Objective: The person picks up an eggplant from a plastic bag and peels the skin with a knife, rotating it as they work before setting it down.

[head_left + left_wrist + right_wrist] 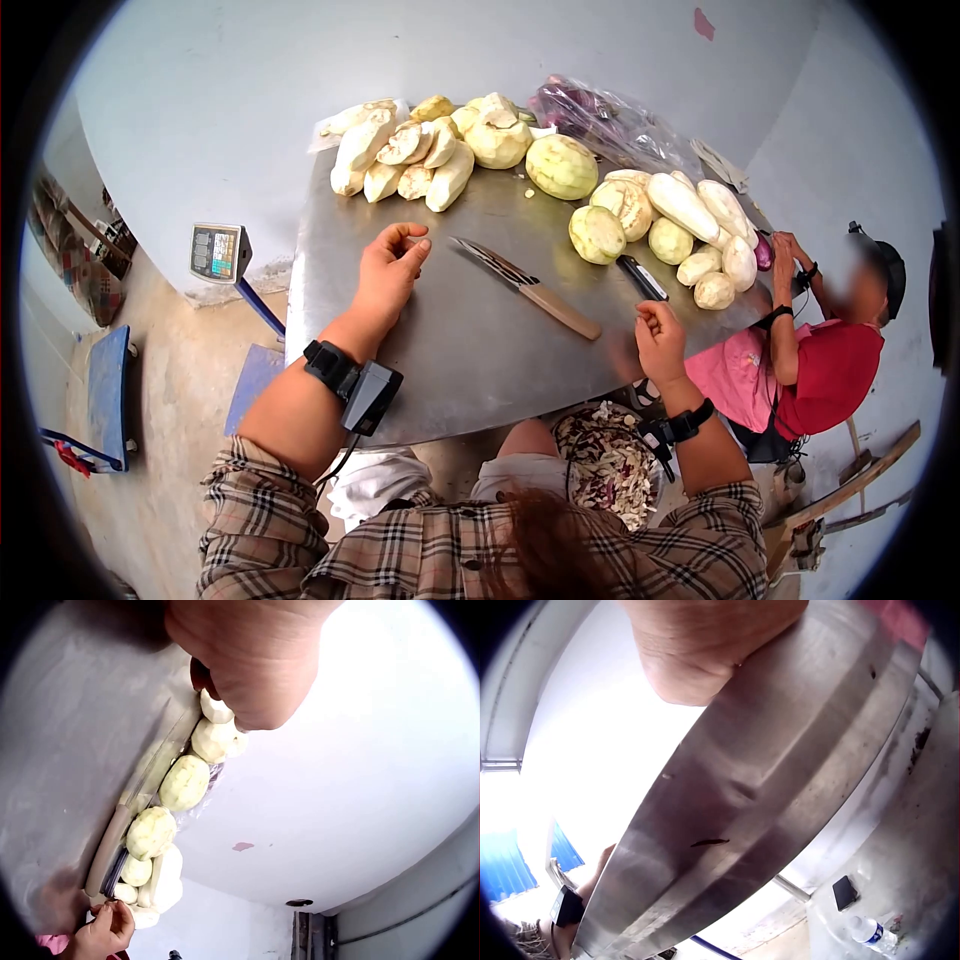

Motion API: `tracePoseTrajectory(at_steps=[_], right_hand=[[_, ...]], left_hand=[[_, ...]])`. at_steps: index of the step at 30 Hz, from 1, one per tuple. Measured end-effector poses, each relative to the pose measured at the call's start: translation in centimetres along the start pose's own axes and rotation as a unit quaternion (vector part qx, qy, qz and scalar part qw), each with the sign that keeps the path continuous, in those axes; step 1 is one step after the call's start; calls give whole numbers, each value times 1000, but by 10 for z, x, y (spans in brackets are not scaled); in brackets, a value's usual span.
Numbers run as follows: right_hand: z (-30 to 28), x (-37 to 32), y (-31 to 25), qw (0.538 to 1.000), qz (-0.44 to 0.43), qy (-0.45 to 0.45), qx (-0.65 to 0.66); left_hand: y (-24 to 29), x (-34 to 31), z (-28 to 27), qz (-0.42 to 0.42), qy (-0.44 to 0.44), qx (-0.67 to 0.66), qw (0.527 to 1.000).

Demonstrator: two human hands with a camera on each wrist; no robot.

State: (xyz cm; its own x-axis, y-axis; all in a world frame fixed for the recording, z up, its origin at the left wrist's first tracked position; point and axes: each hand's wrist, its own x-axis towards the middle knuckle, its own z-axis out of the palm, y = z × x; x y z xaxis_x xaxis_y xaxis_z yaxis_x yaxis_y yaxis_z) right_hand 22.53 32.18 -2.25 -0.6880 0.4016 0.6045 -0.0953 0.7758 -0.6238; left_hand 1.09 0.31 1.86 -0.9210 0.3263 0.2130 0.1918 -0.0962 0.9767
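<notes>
My left hand (390,268) is raised over the steel table (430,360), its fingers loosely bent and holding nothing. To its right a knife (525,287) with a long blade and light brown handle lies flat, blade pointing away to the left. My right hand (660,345) hovers at the table's right front edge, fingers loosely curled, with no object showing in it. Just beyond those fingers lies a slim dark-and-silver tool (642,278). The right wrist view shows mainly the underside of the right hand (712,652) over bare metal.
Peeled eggplants are piled at the back left (405,150) and right (690,220), with a bag of purple eggplants (610,115) behind. Peelings fill a tub (610,465) below the table. A person in red (830,370) handles a purple eggplant at right. A scale display (218,252) stands left.
</notes>
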Motion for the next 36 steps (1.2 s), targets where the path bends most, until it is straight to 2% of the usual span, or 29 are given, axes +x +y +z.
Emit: tracePoseTrajectory(at_steps=[10, 17, 22, 23, 28, 32, 34, 35, 36], right_hand=[[-4, 1, -9, 999, 11, -34, -26], [-6, 2, -7, 998, 2, -50, -38], [-9, 10, -13, 995, 64, -63, 48], [-12, 17, -18, 992, 78, -70, 69], [-26, 99, -58, 996, -54, -78, 2], [-3, 183, -63, 993, -59, -90, 52], [13, 227, -51, 992, -25, -112, 57], [21, 245, -44, 992, -11, -119, 39], [28, 261, -37, 992, 3, -124, 21]], left_hand=[[-2, 3, -4, -30, -42, -1, 999], [-9, 5, -7, -19, -55, -22, 998], [-11, 3, -4, -37, -44, 8, 998], [-14, 3, -4, -33, -43, 9, 998], [-23, -2, 3, -10, -23, 39, 999], [-22, -6, 5, -33, -14, 35, 999], [-18, -9, 7, -39, -9, 54, 998], [-20, -11, 7, -10, 4, 92, 996], [-17, -14, 7, -14, -17, 114, 993]])
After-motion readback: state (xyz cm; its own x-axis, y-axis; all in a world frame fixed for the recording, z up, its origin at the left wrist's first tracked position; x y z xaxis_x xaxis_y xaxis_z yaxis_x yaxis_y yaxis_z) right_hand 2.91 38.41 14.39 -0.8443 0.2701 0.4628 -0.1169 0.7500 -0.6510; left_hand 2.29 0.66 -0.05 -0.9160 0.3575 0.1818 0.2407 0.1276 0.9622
